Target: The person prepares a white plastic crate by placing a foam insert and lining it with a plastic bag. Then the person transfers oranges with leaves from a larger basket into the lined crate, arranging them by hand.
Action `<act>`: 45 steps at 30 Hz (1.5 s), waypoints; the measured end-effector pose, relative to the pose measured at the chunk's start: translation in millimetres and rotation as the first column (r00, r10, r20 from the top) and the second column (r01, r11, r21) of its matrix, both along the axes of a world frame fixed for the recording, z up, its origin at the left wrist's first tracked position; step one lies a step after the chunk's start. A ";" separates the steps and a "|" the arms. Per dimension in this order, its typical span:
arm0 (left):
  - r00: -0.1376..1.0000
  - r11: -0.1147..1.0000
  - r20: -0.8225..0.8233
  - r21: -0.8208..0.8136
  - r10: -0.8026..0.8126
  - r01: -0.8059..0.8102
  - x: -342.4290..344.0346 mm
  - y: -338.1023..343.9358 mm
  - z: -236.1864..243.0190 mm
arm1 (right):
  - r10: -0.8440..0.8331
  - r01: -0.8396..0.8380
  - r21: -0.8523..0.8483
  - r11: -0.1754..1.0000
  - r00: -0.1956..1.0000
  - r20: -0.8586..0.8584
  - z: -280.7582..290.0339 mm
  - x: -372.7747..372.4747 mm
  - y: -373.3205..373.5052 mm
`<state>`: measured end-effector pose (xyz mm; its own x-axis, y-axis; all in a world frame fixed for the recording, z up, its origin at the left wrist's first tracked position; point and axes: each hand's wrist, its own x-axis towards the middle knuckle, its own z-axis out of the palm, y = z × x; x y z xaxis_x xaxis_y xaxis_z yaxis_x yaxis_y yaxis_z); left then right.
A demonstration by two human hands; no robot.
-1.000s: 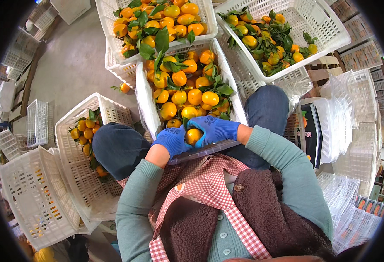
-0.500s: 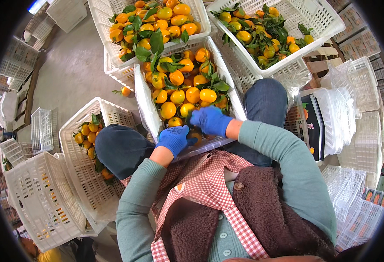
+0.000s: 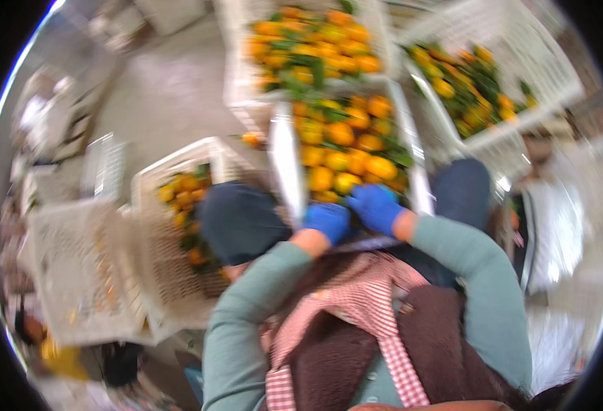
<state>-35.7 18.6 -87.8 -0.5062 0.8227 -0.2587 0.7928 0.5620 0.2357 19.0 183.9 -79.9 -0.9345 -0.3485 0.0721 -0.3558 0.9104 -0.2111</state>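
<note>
A white crate (image 3: 287, 164), filled with orange mandarins (image 3: 341, 133) and some green leaves, lies between my knees. Both my hands wear blue knitted gloves and are close together over the crate's near end. My left hand (image 3: 327, 220) is bent inward at the near left corner, its fingertips hidden and blurred. Just right of it, my right hand (image 3: 377, 207) curls closed beside the nearest mandarins. Whatever lies between the fingers is hidden by the gloves and smeared by motion.
Beyond stands a crate (image 3: 236, 68) heaped with leafy mandarins; another crate (image 3: 555, 89) of leafy fruit is far right. At left a crate (image 3: 171, 274) holds fewer mandarins beside a pale crate (image 3: 75, 274). A loose mandarin (image 3: 252, 139) lies on the floor (image 3: 171, 89).
The view has swung, so the scene sits farther right and is blurred. My right hand has drawn back a little toward the crate's near end, beside my left hand.
</note>
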 end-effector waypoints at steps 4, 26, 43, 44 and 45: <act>0.998 0.971 -0.053 0.236 0.045 -0.032 4.3 -2.8 5.7 | -0.082 0.072 0.174 0.982 0.995 0.052 -7.1 -1.3 -12.4; 0.965 0.960 0.255 -0.279 0.053 0.021 -22.4 10.6 16.5 | -0.057 -0.033 0.160 0.987 0.849 0.525 64.5 0.6 9.4; 0.935 0.954 0.296 -0.280 0.196 -0.111 -12.8 22.9 15.5 | 0.028 -0.033 0.093 0.995 0.998 0.063 9.3 0.2 14.4; 0.939 0.957 0.294 -0.274 0.177 -0.094 -13.7 23.1 13.0 | 0.007 -0.018 0.176 0.984 0.998 0.061 7.6 0.7 14.3; 0.941 0.957 0.288 -0.274 0.176 -0.095 -14.2 23.6 10.7 | 0.010 -0.017 0.142 0.990 0.999 0.044 7.1 0.4 13.1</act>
